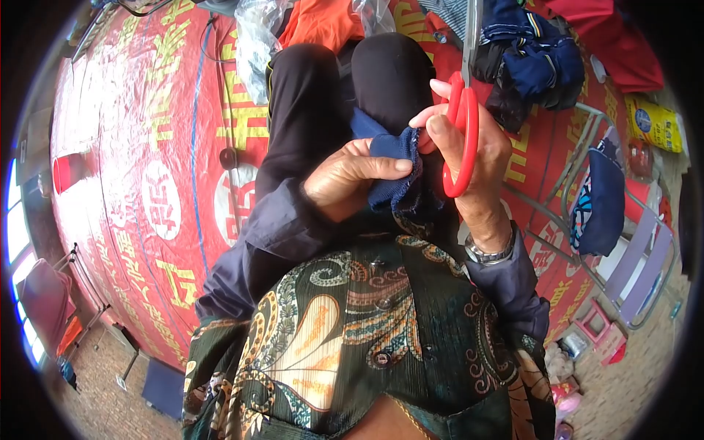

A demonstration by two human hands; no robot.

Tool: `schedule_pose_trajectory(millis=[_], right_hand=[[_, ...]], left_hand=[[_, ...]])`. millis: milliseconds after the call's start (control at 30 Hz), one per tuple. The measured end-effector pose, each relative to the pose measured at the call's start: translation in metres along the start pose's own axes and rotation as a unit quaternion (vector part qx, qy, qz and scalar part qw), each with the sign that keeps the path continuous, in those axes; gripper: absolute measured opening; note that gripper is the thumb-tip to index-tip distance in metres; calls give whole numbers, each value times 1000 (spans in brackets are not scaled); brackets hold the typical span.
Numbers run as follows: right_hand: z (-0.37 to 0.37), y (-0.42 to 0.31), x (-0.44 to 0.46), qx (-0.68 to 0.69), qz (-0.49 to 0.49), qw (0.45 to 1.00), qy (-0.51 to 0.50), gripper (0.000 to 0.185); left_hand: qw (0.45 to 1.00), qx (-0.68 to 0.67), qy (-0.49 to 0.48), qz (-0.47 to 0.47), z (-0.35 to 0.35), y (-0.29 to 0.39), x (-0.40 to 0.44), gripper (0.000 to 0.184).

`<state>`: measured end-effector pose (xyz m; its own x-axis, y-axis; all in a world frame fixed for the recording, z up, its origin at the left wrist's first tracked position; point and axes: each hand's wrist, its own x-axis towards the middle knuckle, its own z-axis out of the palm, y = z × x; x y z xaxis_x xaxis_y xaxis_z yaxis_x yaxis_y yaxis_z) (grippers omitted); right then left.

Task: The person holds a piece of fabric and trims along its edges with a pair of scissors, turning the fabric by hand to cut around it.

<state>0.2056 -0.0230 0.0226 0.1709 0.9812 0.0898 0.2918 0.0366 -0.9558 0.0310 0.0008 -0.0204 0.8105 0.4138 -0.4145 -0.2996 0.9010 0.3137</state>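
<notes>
A piece of navy blue fabric [392,150] with a frayed edge lies above my lap. My left hand [352,176] pinches it, thumb on top. On the right, my right hand [473,150] has the red-handled scissors [471,139] hooked over its fingers, blades pointing up and away from the fabric. The index finger and thumb of that hand are at the fabric's frayed edge. Whether they grip the edge is hard to tell.
Dark folded clothes [532,55] lie at the upper right, beside a red cloth [609,40]. A folding chair [638,268] stands at the right. Clear plastic bags [257,44] and orange cloth [320,23] are beyond my knees. Red printed sheeting [147,147] spreads leftward.
</notes>
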Motion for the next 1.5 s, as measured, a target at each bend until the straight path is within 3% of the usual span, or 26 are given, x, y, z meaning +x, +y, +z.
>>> schedule_pose_trajectory(millis=[167,300,467,533,667,800,1500], right_hand=[[1,3,10,71,68,995,-9,40],[-6,9,17,102,42,994,26,39],[-44,-14,-8,34,49,998,-2,48],[-59,-26,-31,94,131,979,-128,52],[-70,-35,-72,110,264,924,-253,50],[-72,-43,-81,128,344,897,-246,47],[-72,-40,-80,99,350,896,-254,53]], left_hand=[[999,-30,-7,12,0,2,1,19],[998,-42,-1,41,5,7,5,23],[992,-42,-13,114,6,25,8,24],[991,-50,-1,123,5,29,9,24],[986,-71,-19,151,-1,33,16,23],[986,-50,-20,157,-4,31,24,23],[989,-44,-26,136,2,25,45,23]])
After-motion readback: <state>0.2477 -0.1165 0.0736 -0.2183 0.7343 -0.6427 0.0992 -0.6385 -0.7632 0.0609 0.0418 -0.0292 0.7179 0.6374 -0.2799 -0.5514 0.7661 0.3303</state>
